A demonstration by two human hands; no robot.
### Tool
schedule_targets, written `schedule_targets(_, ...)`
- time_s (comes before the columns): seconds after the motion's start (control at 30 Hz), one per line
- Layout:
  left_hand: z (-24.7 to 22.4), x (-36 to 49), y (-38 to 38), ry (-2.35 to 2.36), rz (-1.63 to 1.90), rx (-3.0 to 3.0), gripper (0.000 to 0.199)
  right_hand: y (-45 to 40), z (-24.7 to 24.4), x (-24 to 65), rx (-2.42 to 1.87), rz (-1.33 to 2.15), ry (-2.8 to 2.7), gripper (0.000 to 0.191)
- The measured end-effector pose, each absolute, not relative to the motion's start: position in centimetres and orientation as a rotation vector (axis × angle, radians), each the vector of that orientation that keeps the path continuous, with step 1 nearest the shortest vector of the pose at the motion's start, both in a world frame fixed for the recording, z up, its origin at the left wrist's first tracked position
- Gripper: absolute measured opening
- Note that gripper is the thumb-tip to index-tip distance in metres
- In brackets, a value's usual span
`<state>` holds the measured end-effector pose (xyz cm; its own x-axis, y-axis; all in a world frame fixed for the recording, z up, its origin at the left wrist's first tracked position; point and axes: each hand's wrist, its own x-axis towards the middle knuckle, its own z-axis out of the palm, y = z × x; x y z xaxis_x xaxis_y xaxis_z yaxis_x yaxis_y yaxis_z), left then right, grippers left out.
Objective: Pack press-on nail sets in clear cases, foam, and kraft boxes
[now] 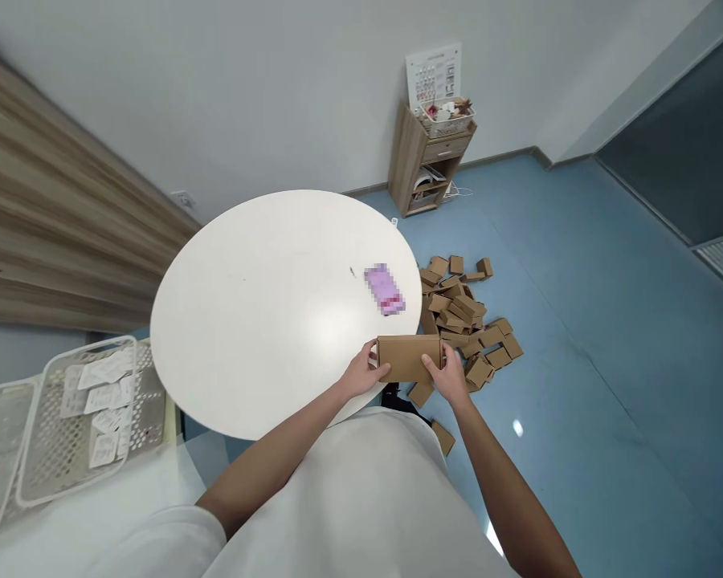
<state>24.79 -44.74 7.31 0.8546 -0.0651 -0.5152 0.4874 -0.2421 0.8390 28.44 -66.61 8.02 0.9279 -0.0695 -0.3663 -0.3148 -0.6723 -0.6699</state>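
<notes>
A small brown cardboard box (405,355), closed as far as I can see, is held level between my two hands at the table's near right edge. My left hand (361,372) grips its left end, thumb on top and fingers around the side. On the opposite end, my right hand (448,372) has its thumb on the upper face and its fingers at the side. The undersides of the box and the fingertips beneath it are hidden. Beyond the box, a purple blurred-out rectangular thing (384,287) lies on the round white table (265,297).
Many similar cardboard boxes (458,309) lie heaped on the blue floor right of the table. White perforated baskets (54,449) with white packets stand at left. A wooden cabinet (415,160) with a basket on top stands against the wall. A striped curtain (66,185) hangs left.
</notes>
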Motion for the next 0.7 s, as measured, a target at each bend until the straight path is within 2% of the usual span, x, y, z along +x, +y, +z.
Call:
schedule_targets(0.2, 6.3, 31.8, -54.5, 0.205, -0.601, 1.548, 0.069, -76.1, 7.6, 32.2, -2.272, 0.315, 0.442, 0.07)
schedule_targets(0.37, 5.1, 35.8, -60.2, 0.137, -0.678, 1.458, 0.067, -81.3, 7.7, 34.0, -2.255, 0.211, 0.568, 0.062)
schedule_targets(0.57, 4.5, 36.4, -61.9, 0.115, -0.857, 1.446, 0.067, -81.9, 7.6, 34.9, -2.314, 0.084, 0.704, 0.061)
schedule_targets(0.7, 4.3, 35.8, -59.7, 0.224, -0.809, 1.488, 0.063, -80.0, 7.6, 36.5, -2.313, 0.132, 0.558, 0.059)
